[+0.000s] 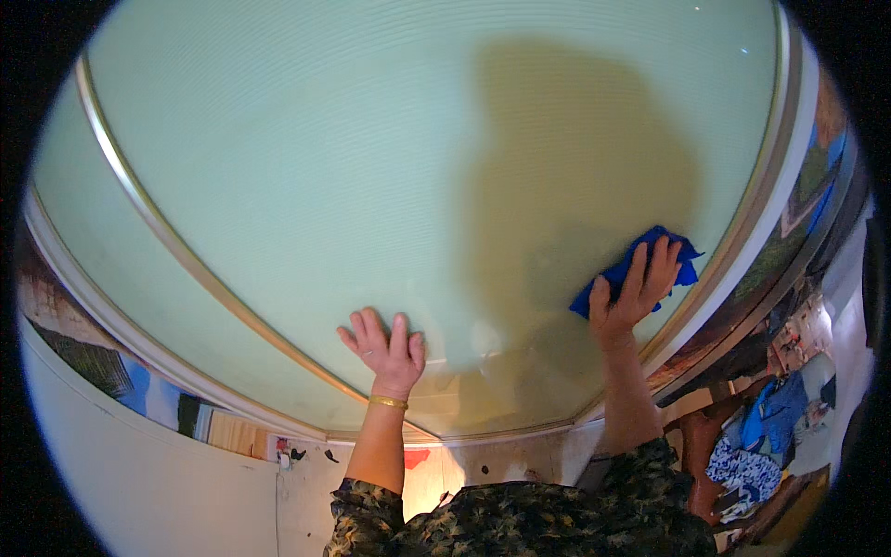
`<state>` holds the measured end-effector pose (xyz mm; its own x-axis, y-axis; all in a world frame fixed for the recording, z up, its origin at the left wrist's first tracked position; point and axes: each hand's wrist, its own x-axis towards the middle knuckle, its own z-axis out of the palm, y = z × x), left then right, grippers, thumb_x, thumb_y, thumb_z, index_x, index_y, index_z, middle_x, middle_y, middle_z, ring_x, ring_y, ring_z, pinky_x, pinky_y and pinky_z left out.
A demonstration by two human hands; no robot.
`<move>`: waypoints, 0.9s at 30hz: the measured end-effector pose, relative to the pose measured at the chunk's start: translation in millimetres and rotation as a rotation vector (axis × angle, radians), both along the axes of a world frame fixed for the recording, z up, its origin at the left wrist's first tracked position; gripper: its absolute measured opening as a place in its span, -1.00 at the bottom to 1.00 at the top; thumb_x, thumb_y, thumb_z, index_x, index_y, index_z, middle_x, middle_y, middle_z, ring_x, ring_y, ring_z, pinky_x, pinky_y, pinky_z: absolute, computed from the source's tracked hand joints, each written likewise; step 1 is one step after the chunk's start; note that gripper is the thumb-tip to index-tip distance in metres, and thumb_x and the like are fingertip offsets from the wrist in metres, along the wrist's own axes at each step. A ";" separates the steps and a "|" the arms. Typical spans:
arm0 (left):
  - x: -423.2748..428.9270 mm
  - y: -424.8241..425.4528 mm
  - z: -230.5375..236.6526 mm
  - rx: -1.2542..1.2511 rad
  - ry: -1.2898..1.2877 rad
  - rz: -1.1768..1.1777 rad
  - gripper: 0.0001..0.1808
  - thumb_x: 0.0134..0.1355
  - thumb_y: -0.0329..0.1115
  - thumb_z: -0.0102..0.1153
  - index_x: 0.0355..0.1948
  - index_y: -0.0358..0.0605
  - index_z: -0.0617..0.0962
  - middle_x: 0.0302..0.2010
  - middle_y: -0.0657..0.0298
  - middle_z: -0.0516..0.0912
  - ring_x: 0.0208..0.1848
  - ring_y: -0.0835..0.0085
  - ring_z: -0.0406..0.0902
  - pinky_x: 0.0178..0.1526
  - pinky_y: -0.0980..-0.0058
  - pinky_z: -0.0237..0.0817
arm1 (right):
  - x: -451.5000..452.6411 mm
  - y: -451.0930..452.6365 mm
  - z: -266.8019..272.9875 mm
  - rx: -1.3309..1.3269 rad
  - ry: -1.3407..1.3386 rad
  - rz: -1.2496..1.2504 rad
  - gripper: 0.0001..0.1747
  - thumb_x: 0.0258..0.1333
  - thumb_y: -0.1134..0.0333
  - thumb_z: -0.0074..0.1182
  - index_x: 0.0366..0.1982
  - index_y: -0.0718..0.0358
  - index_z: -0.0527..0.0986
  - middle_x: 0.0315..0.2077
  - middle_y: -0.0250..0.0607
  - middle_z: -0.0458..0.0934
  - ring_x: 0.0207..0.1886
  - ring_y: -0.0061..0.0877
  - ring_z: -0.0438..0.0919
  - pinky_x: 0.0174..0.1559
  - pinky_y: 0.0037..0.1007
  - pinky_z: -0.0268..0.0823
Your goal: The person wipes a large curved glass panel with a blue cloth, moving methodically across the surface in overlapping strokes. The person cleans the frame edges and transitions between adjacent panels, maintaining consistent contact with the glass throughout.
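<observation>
In front of me is a large, pale green panel (292, 174) of ribbed, translucent glass or similar sheet, set in metal framing. My left hand (390, 351) rests against its lower middle, fingers spread and nothing held. A gold-coloured bracelet (388, 402) circles that wrist, and a ring shows on one finger. Over by the right frame edge, my right hand (630, 299) presses a crumpled blue cloth (615, 273) against the panel. The cloth sticks out past the fingers on both sides. A broad shadow falls on the panel around and above this hand.
A metal strip (160, 230) runs down the panel's left part; a pale frame (755, 209) borders its right. At lower right, clothes (745, 466) lie heaped on brown wooden furniture (698, 452). A white surface (153, 473) fills the lower left. Small dark objects lie on the floor (320, 501).
</observation>
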<state>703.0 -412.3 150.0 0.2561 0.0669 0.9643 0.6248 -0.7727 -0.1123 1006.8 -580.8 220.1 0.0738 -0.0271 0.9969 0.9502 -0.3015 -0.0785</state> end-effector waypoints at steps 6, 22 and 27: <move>8.2 -15.2 -0.5 -0.042 0.041 -0.090 -0.64 0.24 -0.23 0.11 0.04 -0.09 0.54 0.34 -0.21 0.29 0.41 -0.29 0.11 0.44 -0.26 -0.44 | -53.0 29.8 -11.0 -0.043 -0.056 0.064 -0.38 0.36 -0.13 -0.17 0.19 0.15 0.47 0.32 -0.02 0.31 0.40 0.13 0.18 0.37 0.25 -0.19; -89.8 -42.7 -21.9 -0.155 -0.024 -0.241 -0.61 0.05 -0.48 0.17 -0.04 -0.04 0.61 0.26 -0.06 0.43 0.28 -0.04 0.38 0.31 -0.05 0.15 | -248.0 127.9 19.8 -0.367 -0.352 0.328 -0.49 0.16 0.06 0.12 0.16 -0.03 0.52 0.28 -0.42 0.39 0.35 -0.38 0.31 0.38 0.08 -0.15; -120.8 -41.4 -11.4 -0.149 0.014 -0.199 -0.59 0.09 -0.50 0.18 0.02 -0.09 0.52 0.27 -0.10 0.39 0.27 -0.11 0.35 0.24 -0.02 0.18 | -278.7 149.0 -16.6 -0.434 -0.484 0.276 -0.49 0.21 0.12 0.01 0.21 -0.04 0.48 0.31 -0.45 0.37 0.40 -0.49 0.26 0.44 0.05 -0.26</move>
<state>582.2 -453.8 138.6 0.2920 0.1553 0.9437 0.4577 -0.8891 0.0047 728.1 -431.8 203.5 -0.4338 0.3358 0.8361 0.8942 0.0468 0.4452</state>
